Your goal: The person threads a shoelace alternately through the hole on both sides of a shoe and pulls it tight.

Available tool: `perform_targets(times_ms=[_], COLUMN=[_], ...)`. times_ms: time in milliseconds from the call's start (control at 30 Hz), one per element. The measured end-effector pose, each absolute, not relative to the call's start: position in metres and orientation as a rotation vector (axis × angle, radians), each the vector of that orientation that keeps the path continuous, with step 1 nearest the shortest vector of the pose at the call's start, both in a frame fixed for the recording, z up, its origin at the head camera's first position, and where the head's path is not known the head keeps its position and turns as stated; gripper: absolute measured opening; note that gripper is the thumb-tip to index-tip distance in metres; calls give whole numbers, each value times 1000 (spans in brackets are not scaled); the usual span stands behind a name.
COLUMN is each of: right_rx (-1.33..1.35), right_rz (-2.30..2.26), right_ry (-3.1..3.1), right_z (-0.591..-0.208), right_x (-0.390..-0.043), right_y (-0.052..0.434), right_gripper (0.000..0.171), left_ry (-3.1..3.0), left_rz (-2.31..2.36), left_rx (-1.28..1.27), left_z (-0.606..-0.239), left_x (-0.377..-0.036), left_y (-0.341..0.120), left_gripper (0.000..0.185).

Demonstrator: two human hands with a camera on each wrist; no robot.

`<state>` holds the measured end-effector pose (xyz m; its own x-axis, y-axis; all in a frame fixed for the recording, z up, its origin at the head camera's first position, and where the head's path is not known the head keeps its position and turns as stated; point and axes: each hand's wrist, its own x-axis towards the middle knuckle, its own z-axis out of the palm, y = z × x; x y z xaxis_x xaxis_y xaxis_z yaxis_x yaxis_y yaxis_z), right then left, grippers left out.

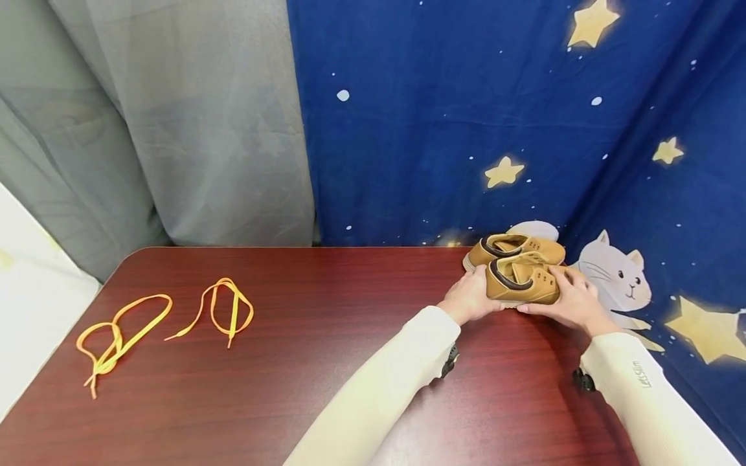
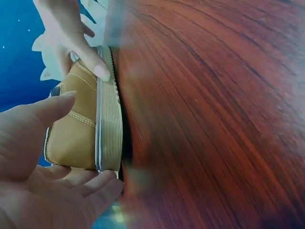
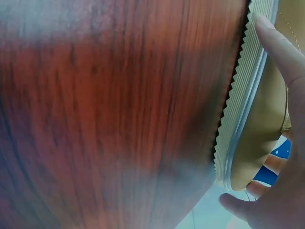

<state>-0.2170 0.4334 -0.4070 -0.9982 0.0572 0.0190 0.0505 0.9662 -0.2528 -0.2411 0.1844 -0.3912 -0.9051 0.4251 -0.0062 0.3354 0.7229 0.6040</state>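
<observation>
Two tan shoes stand side by side at the table's back right corner, both with their toes to the right. My left hand (image 1: 469, 295) grips the heel of the near shoe (image 1: 539, 283), thumb along its side and fingers round the back. At its toe end, my right hand (image 1: 572, 303) holds the same shoe, the thumb lying on the ridged sole edge (image 3: 243, 90). Behind it sits the far shoe (image 1: 550, 248), partly covered by the near one. No lace shows in the near shoe's eyelets.
Two yellow shoelaces lie loosely looped on the left of the dark red table (image 1: 326, 349): one lace (image 1: 119, 343) near the left edge, another lace (image 1: 233, 310) right of it. A grey curtain (image 1: 215, 129) and a blue starry curtain (image 1: 408, 129) hang behind.
</observation>
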Motion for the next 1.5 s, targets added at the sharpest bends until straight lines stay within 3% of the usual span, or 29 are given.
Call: perform_targets(times_ms=[233,433,933,1200,1500], right_rx=[-79,21,-13,-16,241], right_rz=[384,412,222,185,335], right_ry=[-3138,-3131,-3161,-3182,-3110], right_z=[-404,-405,-406,-396,-395], right_x=[-224,-227,-223,-221,-216], right_y=[438,438,430,422,428], right_gripper=[123,120,122,121,114], left_ry=[2796,2809,2962,2976,2926], left_rz=[857,849,597,663,787], left_rx=[573,560,522,515,639], left_z=[-391,-393,-400,-403,-400], left_x=[-243,-244,-255,-255,-252], left_y=[191,193,189,185,165], left_gripper=[65,67,76,60,50])
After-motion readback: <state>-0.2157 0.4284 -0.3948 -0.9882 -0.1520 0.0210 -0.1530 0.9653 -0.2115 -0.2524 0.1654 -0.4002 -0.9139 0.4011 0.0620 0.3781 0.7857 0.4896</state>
